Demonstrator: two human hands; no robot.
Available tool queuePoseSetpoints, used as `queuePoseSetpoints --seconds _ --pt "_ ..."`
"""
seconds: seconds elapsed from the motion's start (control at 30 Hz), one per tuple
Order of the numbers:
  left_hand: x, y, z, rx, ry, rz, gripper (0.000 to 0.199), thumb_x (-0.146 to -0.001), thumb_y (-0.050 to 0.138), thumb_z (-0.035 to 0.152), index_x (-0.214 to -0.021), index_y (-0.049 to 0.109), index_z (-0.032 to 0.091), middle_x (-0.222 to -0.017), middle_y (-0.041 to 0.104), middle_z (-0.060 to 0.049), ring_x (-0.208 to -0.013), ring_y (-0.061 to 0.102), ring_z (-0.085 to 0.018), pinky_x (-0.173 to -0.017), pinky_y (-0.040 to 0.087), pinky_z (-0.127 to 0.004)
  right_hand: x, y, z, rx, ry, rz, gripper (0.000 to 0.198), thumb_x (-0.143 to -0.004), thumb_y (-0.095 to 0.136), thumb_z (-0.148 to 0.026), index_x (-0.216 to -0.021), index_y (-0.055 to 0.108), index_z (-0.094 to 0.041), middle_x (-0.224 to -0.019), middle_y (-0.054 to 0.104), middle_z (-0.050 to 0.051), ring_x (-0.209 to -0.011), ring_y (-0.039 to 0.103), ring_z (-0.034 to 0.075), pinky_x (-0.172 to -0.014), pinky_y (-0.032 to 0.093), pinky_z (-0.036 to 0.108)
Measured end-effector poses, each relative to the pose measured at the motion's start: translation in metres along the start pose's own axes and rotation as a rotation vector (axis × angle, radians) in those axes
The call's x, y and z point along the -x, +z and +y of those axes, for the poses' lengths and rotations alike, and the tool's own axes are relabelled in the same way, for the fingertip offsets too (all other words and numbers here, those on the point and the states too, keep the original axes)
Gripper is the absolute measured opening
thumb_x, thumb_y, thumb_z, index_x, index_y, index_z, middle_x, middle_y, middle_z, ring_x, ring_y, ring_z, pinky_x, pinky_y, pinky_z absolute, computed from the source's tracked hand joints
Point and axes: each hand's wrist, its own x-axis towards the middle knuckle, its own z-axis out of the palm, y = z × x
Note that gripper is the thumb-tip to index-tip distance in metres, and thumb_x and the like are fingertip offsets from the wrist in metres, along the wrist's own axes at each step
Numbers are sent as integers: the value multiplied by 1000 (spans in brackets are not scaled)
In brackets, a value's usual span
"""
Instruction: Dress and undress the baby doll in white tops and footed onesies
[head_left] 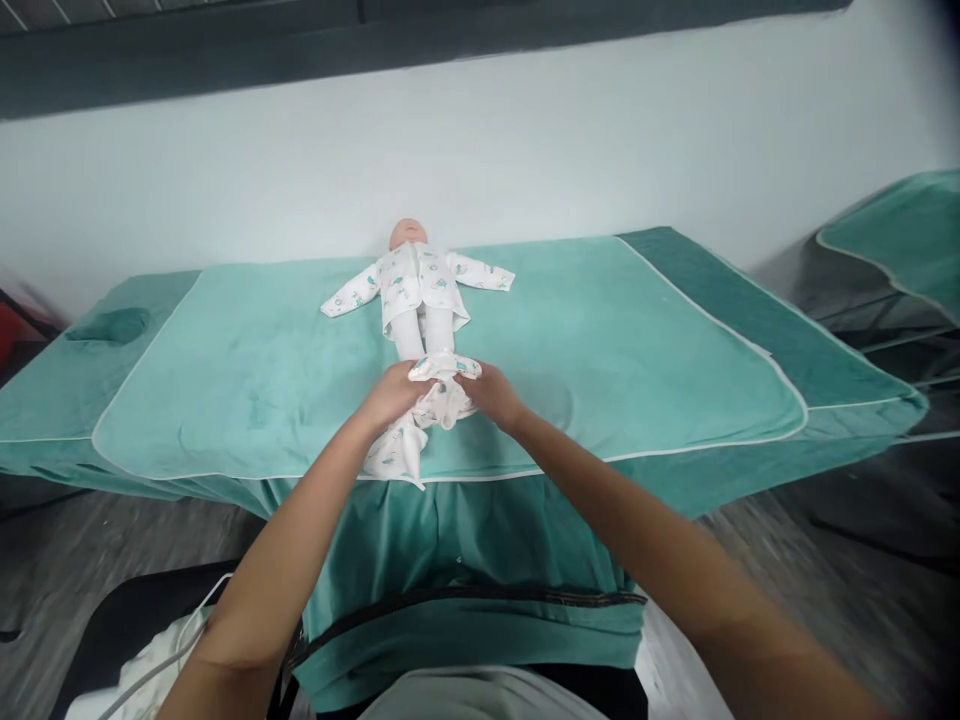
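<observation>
A baby doll (407,233) lies on its back, head toward the wall and legs toward me. It wears a white printed long-sleeved shirt (421,282), its sleeves spread to both sides. Around the lower ends of the doll's pale legs (407,335) are bunched white printed baby pants (447,408). My left hand (395,392) grips the gathered waistband on one side, and my right hand (491,393) grips it on the other. One loose part of the pants trails to the left near the table edge. The doll's feet are hidden in the cloth.
The doll lies on a padded bed (652,340) with a green cover, which has a face hole (112,325) at its left end. Behind it stands a white wall (525,150). A black chair (127,620) with white cloth and a cable is at lower left. Another green-covered bed (907,240) is at right.
</observation>
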Motion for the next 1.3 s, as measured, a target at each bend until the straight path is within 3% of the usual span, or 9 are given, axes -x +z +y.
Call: queuePoseSetpoints --seconds 0.1,0.23,0.4,0.57,0.67,0.83,1.0,1.17,1.3 --pt "-23 4 3 -393 -5 25 28 -90 63 31 -107 76 12 -112 80 -14 -105 74 -30 -88 54 -34 -5 0 24 39 71 288 39 -86 69 -54 -108 69 -22 -108 78 9 -104 68 31 -93 54 45" --pt "-51 6 8 -560 -60 84 22 -90 60 20 -105 73 12 -118 76 -22 -117 71 -35 -96 52 -38 -23 0 36 65 107 417 39 -82 68 -53 -103 72 -21 -111 79 11 -108 69 35 -101 52 53" --pt "-61 11 6 -556 -21 -14 24 -89 61 21 -110 69 15 -121 76 -19 -117 71 -34 -95 52 -38 -33 -7 41 -11 77 371 46 -82 70 -56 -114 75 -22 -124 77 10 -120 68 34 -111 48 54" --pt "-59 8 10 -404 18 -125 34 -78 64 17 -111 68 17 -116 78 -6 -104 73 -24 -83 54 -28 -26 -15 48 -172 12 252 50 -83 72 -59 -117 74 -22 -127 77 7 -119 70 27 -112 51 46" --pt "-62 5 12 -291 3 -129 38 -74 63 15 -111 68 17 -111 78 -2 -101 73 -22 -78 55 -26 -25 -18 52 -264 -10 236 51 -85 71 -61 -119 73 -23 -128 77 6 -116 70 24 -110 53 44" --pt "-77 2 16 -240 -25 -24 26 -75 62 17 -100 70 16 -105 78 -4 -99 71 -24 -81 53 -29 -31 -27 49 -542 122 174 47 -70 90 -43 -112 76 -26 -112 81 3 -98 74 22 -97 58 40" --pt "-91 8 18 -316 -16 109 15 -86 60 20 -99 67 18 -106 77 -9 -100 68 -25 -85 50 -33 -32 -31 44 -616 117 157 51 -61 95 -36 -108 76 -26 -113 80 3 -103 73 23 -96 58 39" --pt "-97 19 15 -489 76 293 25 -91 48 11 -105 64 23 -99 75 -8 -95 68 -27 -80 47 -34 -29 -28 39 -601 168 155 60 -60 95 -40 -114 73 -26 -116 79 6 -103 73 26 -94 59 42" --pt "-102 20 13 -533 167 360 29 -89 45 7 -106 60 24 -99 75 -8 -93 67 -27 -77 44 -34 -40 -32 35 -389 119 208 55 -62 91 -41 -110 71 -23 -110 79 5 -98 70 26 -92 57 43"
